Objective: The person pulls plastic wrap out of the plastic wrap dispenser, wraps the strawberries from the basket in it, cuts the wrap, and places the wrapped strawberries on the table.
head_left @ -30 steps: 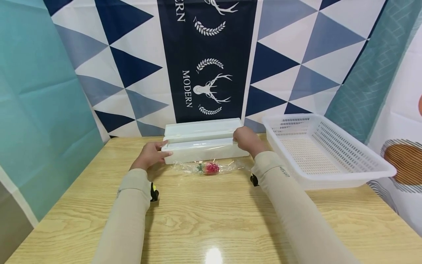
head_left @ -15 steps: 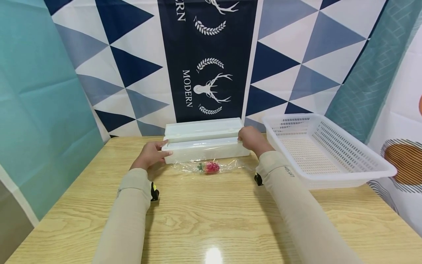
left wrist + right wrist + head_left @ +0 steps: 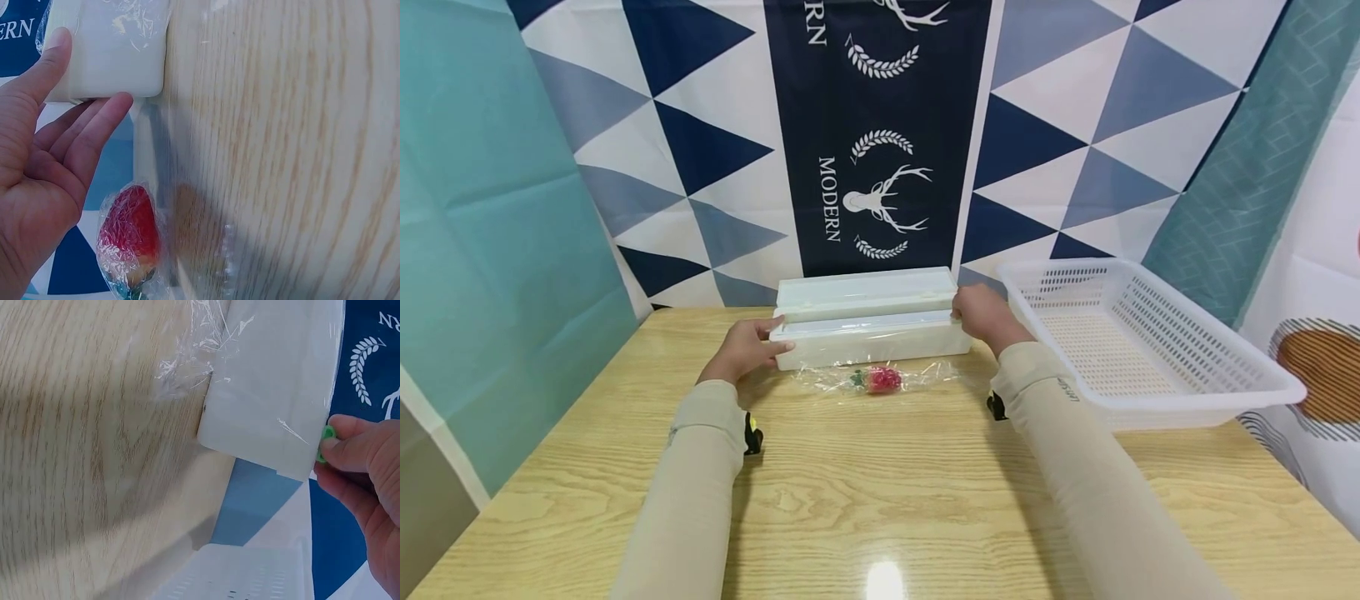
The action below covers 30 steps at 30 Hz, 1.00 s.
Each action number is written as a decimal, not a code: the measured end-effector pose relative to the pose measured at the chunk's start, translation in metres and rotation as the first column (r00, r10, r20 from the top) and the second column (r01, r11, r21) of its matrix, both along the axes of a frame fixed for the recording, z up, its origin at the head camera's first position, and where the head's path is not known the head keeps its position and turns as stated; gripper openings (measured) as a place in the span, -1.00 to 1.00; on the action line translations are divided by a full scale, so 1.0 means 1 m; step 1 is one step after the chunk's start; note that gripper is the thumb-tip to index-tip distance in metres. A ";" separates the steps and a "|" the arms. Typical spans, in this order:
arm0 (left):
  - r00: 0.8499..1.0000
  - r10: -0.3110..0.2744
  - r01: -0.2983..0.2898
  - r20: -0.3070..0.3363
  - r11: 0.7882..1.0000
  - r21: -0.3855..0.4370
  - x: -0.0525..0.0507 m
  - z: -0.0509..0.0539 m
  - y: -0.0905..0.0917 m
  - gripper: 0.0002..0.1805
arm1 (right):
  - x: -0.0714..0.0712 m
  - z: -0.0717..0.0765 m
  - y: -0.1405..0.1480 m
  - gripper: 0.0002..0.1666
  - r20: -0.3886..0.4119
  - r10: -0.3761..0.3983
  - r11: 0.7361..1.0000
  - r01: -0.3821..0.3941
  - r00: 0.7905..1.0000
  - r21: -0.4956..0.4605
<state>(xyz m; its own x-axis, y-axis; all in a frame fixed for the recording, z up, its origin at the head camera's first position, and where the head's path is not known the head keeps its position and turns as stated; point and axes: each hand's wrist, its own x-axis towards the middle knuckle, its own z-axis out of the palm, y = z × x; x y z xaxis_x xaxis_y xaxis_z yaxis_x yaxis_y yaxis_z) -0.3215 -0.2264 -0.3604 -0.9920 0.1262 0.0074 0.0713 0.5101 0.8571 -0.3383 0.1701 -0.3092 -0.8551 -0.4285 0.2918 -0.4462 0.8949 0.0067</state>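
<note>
A long white cling film dispenser [image 3: 872, 343] lies at the back of the table, its lid [image 3: 868, 287] raised behind it. My left hand [image 3: 741, 348] grips its left end, the thumb [image 3: 59, 47] against one face and the fingers around the end. At the right end, my right hand [image 3: 987, 315] pinches a small green slide cutter [image 3: 325, 444] on the dispenser's edge. In front, clear film wraps a red strawberry-like piece with green leaves [image 3: 882, 380]. That red piece [image 3: 130, 231] also shows in the left wrist view.
To the right stands a white perforated plastic basket [image 3: 1150, 392], close to my right forearm. A patterned cloth [image 3: 715, 167] hangs behind the wooden table [image 3: 850, 483].
My right hand has slid to the right along the dispenser's edge, reaching its right end. My left hand keeps its grip at the left end. The wrapped red piece stays in place.
</note>
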 end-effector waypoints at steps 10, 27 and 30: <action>1.000 0.006 -0.007 0.009 1.000 0.015 0.001 0.002 -0.006 -0.24 | -0.006 -0.005 0.002 -0.84 -0.058 0.036 0.999 -0.038 0.998 -0.035; 0.985 -0.089 0.039 0.148 0.949 0.312 0.000 -0.007 -0.018 -0.20 | -0.003 -0.001 0.007 -0.47 0.073 0.017 0.989 -0.006 0.997 -0.148; 0.987 -0.073 0.035 0.142 0.967 0.251 0.002 0.000 -0.015 -0.22 | -0.003 -0.001 0.006 -0.50 0.056 0.020 0.996 -0.015 0.998 -0.089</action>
